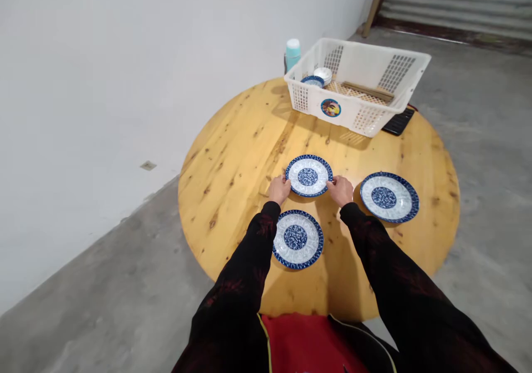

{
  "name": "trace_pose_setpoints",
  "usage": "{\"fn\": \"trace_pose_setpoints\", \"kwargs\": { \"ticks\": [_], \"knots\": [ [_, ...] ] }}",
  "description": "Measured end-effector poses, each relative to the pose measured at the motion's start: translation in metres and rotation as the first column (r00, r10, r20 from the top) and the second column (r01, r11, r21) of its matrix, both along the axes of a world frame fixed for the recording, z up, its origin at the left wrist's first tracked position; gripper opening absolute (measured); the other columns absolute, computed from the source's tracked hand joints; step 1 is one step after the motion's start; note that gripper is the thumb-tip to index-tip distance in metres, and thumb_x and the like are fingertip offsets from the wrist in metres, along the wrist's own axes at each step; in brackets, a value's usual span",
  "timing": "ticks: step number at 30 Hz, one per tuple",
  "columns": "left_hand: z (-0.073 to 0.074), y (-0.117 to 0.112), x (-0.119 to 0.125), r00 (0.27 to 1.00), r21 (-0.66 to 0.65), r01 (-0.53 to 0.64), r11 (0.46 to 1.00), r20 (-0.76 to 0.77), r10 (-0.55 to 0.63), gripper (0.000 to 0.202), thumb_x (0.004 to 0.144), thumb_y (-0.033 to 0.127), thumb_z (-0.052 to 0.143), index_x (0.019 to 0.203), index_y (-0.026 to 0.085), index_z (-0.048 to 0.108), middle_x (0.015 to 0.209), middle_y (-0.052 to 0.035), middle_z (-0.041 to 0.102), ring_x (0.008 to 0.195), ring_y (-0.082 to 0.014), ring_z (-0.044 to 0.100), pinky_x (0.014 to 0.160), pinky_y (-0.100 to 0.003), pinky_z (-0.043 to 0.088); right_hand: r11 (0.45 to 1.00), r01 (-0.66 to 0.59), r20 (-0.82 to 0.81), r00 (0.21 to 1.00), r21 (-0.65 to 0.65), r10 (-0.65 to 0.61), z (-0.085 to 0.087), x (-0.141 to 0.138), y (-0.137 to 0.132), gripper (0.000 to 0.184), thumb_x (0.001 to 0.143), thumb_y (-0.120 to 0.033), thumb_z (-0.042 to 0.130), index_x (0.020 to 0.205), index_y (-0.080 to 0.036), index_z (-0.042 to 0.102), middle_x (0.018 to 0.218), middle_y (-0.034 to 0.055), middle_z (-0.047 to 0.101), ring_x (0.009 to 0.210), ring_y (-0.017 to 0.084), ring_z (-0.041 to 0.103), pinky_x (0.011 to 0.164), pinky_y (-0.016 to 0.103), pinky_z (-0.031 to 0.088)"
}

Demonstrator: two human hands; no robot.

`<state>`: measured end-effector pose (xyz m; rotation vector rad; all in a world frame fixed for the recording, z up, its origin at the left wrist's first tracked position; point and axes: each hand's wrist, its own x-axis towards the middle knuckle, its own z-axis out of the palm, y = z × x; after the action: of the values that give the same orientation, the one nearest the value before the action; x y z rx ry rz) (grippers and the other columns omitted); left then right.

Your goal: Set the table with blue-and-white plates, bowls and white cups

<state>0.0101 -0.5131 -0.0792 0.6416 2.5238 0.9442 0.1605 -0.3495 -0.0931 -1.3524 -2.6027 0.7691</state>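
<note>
Between my two hands is a blue-and-white plate (pixel 308 177) with a dark blue rim and a patterned centre. My left hand (pixel 279 189) grips its left edge, fingers closed on the rim. On the opposite edge, my right hand (pixel 340 189) pinches the rim. Whether this plate touches the wood or hangs just above it, I cannot tell. A matching plate (pixel 296 239) lies nearer to me, its left edge partly behind my left sleeve. Another matching plate (pixel 389 197) lies to the right of my right hand.
A round wooden table (pixel 233 179) carries everything. At its back stands a white plastic basket (pixel 353 115) holding small dishes (pixel 322 74) and wooden sticks (pixel 368 92). A light-blue bottle (pixel 293 52) is behind it; a black tray-like item (pixel 399 122) lies by its right corner. A wall (pixel 124 57) rises left.
</note>
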Motion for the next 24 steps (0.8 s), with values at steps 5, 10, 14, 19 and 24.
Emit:
{"fn": "trace_pose_setpoints", "kwargs": {
  "ticks": [5,10,14,19,24],
  "knots": [
    [-0.006,0.004,0.002,0.993,0.1,-0.117,0.988,0.02,0.116,0.015,0.08,0.021,0.054,0.083,0.016,0.068,0.09,-0.0131,0.07,0.094,-0.0272,0.063,0.088,-0.036,0.045,0.989,0.0,0.085,0.996,0.145,-0.012,0.002,-0.003,-0.005,0.03,0.088,-0.033,0.049,0.095,-0.012,0.069,0.097,0.0192,0.068,0.089,0.03,0.064,0.075,0.036,0.042],
    [-0.015,0.015,0.006,0.957,0.251,-0.273,0.929,0.168,0.236,0.023,0.08,0.021,0.053,0.095,0.013,0.068,0.092,-0.0098,0.071,0.086,-0.021,0.065,0.079,-0.03,0.047,0.989,-0.003,0.07,0.998,0.147,-0.007,0.004,0.0,-0.006,0.028,0.085,-0.033,0.05,0.086,-0.013,0.069,0.089,0.018,0.067,0.081,0.029,0.062,0.072,0.036,0.042],
    [-0.009,0.019,0.012,0.928,0.329,-0.354,0.876,0.241,0.284,0.019,0.08,0.021,0.056,0.095,0.013,0.065,0.093,-0.0083,0.07,0.082,-0.0161,0.063,0.078,-0.026,0.047,0.993,0.067,-0.043,0.997,0.096,-0.063,0.009,0.007,-0.003,0.024,0.081,-0.032,0.051,0.08,-0.014,0.067,0.081,0.0147,0.067,0.081,0.029,0.062,0.075,0.037,0.044],
    [0.02,0.008,0.025,0.918,0.51,-0.321,0.798,0.375,0.13,0.007,0.083,0.023,0.057,0.083,0.016,0.056,0.071,-0.0008,0.06,0.062,-0.0116,0.057,0.064,-0.024,0.046,0.994,0.106,-0.378,0.92,-0.015,-0.104,0.028,0.027,-0.003,0.025,0.077,-0.035,0.053,0.085,-0.014,0.064,0.077,0.0087,0.066,0.072,0.024,0.064,0.072,0.036,0.049],
    [0.042,-0.008,0.052,0.906,0.582,-0.095,0.808,0.387,-0.172,0.028,0.089,0.04,0.056,0.073,0.018,0.048,0.058,0.0026,0.05,0.05,-0.0114,0.054,0.053,-0.023,0.044,0.978,0.114,-0.567,0.801,-0.172,-0.193,0.063,0.066,-0.03,0.024,0.075,-0.035,0.057,0.09,-0.016,0.056,0.07,0.001,0.059,0.053,0.019,0.061,0.053,0.033,0.051]
  ]
}}
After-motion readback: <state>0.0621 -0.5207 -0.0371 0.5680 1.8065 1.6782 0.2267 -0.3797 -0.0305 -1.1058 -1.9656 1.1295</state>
